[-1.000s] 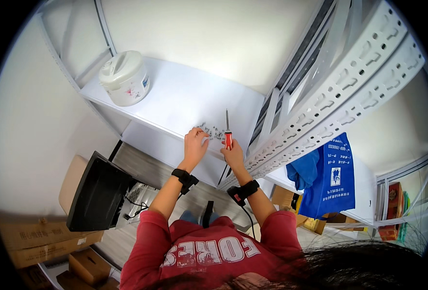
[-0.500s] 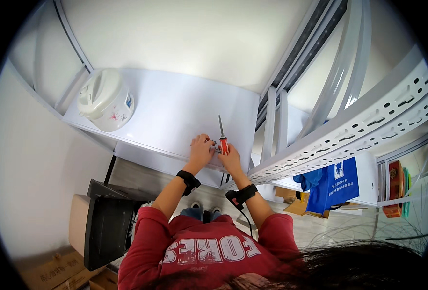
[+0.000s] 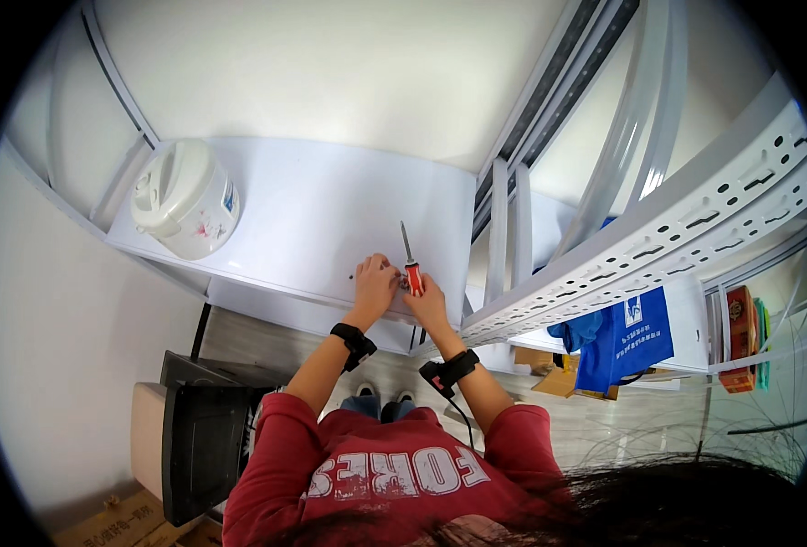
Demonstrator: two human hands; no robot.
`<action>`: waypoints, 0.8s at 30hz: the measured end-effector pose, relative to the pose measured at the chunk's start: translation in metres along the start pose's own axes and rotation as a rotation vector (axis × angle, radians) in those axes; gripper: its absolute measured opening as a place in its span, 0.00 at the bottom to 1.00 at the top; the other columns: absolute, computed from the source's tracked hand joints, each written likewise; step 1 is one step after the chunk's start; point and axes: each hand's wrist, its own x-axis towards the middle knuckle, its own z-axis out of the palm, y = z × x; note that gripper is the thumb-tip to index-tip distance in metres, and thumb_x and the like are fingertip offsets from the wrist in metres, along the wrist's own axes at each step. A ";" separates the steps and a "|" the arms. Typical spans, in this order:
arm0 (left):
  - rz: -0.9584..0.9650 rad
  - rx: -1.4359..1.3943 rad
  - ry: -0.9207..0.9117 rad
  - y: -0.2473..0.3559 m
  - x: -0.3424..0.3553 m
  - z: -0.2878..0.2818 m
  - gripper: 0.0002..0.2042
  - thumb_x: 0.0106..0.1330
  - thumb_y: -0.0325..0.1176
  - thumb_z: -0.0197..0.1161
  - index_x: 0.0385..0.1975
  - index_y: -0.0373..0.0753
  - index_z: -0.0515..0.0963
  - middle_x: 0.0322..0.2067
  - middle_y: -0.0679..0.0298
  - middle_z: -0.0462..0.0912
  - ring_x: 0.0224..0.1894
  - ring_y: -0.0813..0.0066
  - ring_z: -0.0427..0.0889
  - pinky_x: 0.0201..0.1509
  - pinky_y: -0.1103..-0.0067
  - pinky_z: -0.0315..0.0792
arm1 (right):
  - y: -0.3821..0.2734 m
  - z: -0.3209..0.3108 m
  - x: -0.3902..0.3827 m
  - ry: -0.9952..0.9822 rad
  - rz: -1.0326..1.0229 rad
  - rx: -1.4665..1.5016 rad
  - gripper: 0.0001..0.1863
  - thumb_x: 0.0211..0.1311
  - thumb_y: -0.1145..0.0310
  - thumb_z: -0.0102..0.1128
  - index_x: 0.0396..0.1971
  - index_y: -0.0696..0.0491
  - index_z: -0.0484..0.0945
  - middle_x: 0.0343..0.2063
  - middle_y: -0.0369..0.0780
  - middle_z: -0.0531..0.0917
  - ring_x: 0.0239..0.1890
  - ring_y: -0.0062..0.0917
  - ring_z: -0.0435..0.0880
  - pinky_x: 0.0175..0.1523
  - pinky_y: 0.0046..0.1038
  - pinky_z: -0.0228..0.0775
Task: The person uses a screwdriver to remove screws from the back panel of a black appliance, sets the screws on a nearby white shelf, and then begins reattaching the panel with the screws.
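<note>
My right hand (image 3: 426, 301) grips a screwdriver's red-and-black handle (image 3: 413, 279), its metal shaft pointing upward in the picture. Just left of it, at the white shelf's front edge, my left hand (image 3: 376, 287) has its fingers curled over small metal parts, like screws (image 3: 403, 282); whatever is between the fingertips is hidden. The shelf board (image 3: 312, 191) carries a white lidded appliance (image 3: 180, 205) with a flower print at its left end. Both wrists wear black straps.
Perforated white metal beams (image 3: 677, 237) lean close on the right. Beyond them, a blue bag (image 3: 627, 337) hangs by another shelf with colored boxes (image 3: 739, 337). A black-and-beige object (image 3: 194, 451) stands at lower left, above cardboard (image 3: 121, 524). A wall (image 3: 349, 64) backs the shelf.
The view has shifted, with the shelf sitting lower and further left in the picture. My left fingers have moved over the small parts, hiding most. The screwdriver stays in my right hand.
</note>
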 end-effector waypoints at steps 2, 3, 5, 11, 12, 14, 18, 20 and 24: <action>0.000 -0.005 0.002 0.000 0.000 0.001 0.04 0.49 0.27 0.63 0.25 0.41 0.77 0.35 0.63 0.72 0.41 0.62 0.70 0.43 0.68 0.62 | -0.002 -0.001 -0.001 0.000 0.000 -0.010 0.17 0.42 0.70 0.59 0.35 0.57 0.74 0.29 0.43 0.81 0.31 0.31 0.79 0.40 0.28 0.69; -0.004 -0.009 0.003 0.001 0.001 0.002 0.04 0.49 0.26 0.62 0.26 0.41 0.77 0.36 0.62 0.72 0.41 0.61 0.70 0.44 0.68 0.62 | -0.003 -0.002 -0.001 0.005 -0.009 -0.014 0.17 0.41 0.70 0.59 0.35 0.57 0.74 0.29 0.43 0.81 0.31 0.31 0.79 0.40 0.28 0.70; -0.011 -0.044 0.041 0.003 0.004 0.000 0.05 0.51 0.26 0.61 0.28 0.41 0.76 0.36 0.61 0.72 0.41 0.60 0.71 0.44 0.67 0.63 | -0.008 -0.004 -0.003 0.021 -0.023 -0.022 0.17 0.42 0.69 0.59 0.35 0.57 0.74 0.29 0.43 0.81 0.30 0.31 0.79 0.39 0.29 0.70; -0.170 -0.330 0.145 0.011 0.019 -0.021 0.03 0.60 0.24 0.56 0.33 0.36 0.73 0.28 0.59 0.79 0.32 0.65 0.79 0.36 0.74 0.72 | -0.028 -0.015 -0.008 -0.008 -0.109 -0.014 0.17 0.43 0.68 0.62 0.34 0.58 0.73 0.27 0.44 0.81 0.29 0.33 0.80 0.37 0.30 0.70; -0.207 -0.377 0.181 0.021 0.024 -0.033 0.03 0.61 0.24 0.55 0.33 0.36 0.73 0.27 0.59 0.80 0.31 0.67 0.80 0.35 0.75 0.72 | -0.029 -0.018 -0.010 -0.041 -0.138 0.000 0.17 0.43 0.67 0.62 0.34 0.58 0.73 0.26 0.44 0.80 0.29 0.34 0.80 0.37 0.30 0.70; -0.262 -0.433 0.259 0.027 0.026 -0.048 0.03 0.62 0.24 0.55 0.33 0.35 0.72 0.26 0.59 0.81 0.30 0.69 0.81 0.34 0.77 0.73 | -0.036 -0.021 -0.015 -0.108 -0.171 -0.048 0.17 0.43 0.66 0.63 0.32 0.58 0.72 0.24 0.45 0.79 0.29 0.37 0.79 0.36 0.32 0.69; -0.350 -0.434 0.392 0.028 0.015 -0.073 0.04 0.62 0.24 0.56 0.34 0.33 0.73 0.29 0.59 0.82 0.31 0.70 0.81 0.37 0.78 0.72 | -0.047 -0.023 -0.026 -0.216 -0.208 -0.187 0.17 0.44 0.63 0.64 0.29 0.58 0.69 0.22 0.47 0.77 0.26 0.42 0.76 0.33 0.35 0.67; -0.373 -0.390 0.453 0.029 0.003 -0.083 0.04 0.61 0.24 0.56 0.34 0.33 0.74 0.29 0.59 0.82 0.31 0.71 0.80 0.38 0.79 0.72 | -0.049 -0.021 -0.032 -0.270 -0.251 -0.188 0.16 0.44 0.64 0.63 0.28 0.58 0.68 0.21 0.48 0.76 0.26 0.45 0.76 0.33 0.37 0.66; -0.378 -0.272 0.584 0.034 -0.031 -0.093 0.05 0.61 0.23 0.56 0.35 0.33 0.77 0.30 0.59 0.81 0.31 0.71 0.80 0.38 0.79 0.72 | -0.045 -0.019 -0.047 -0.396 -0.319 -0.179 0.15 0.44 0.65 0.61 0.28 0.57 0.68 0.20 0.50 0.76 0.27 0.49 0.76 0.33 0.41 0.66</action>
